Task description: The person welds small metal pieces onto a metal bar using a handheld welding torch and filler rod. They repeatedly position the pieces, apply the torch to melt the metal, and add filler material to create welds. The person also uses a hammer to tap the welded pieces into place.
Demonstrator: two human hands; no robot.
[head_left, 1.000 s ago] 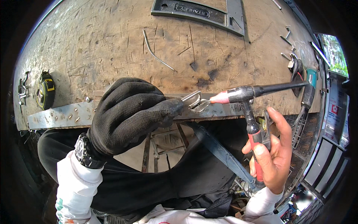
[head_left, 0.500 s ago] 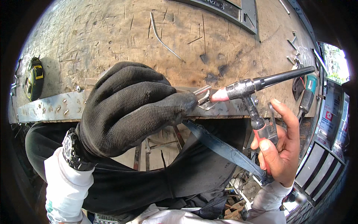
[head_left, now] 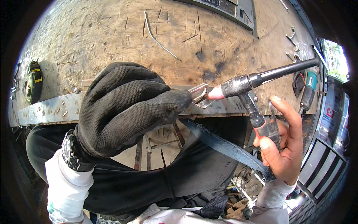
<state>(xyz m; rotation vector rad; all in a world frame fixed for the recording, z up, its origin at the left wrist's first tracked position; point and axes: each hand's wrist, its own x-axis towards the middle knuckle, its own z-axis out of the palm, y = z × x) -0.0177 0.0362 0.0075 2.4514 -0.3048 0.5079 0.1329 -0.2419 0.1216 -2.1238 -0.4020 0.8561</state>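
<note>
My left hand [head_left: 128, 108], in a black knit glove, is closed with thumb and fingertips around a small bent metal piece [head_left: 200, 90]. The piece's shiny looped end sticks out to the right over the bench edge. My bare right hand [head_left: 281, 142] grips a TIG welding torch [head_left: 237, 87] by its red and black handle, with the index finger raised beside the lever. The torch's pinkish nozzle [head_left: 216, 93] points left, its tip right at the metal piece; whether they touch I cannot tell. A blue fabric-sheathed cable [head_left: 227, 149] runs from the handle across my lap.
A metal strip [head_left: 50, 110] with small bits on it lines the front of the scarred wooden bench [head_left: 112, 41]. A tape measure [head_left: 33, 83] lies left, a bent rod [head_left: 156, 39] farther back, a metal frame [head_left: 227, 13] behind. A teal power tool [head_left: 309, 89] is at right.
The torch and my right hand have shifted slightly right and the torch's rear has tipped up a little. My left hand and the metal piece have moved slightly left.
</note>
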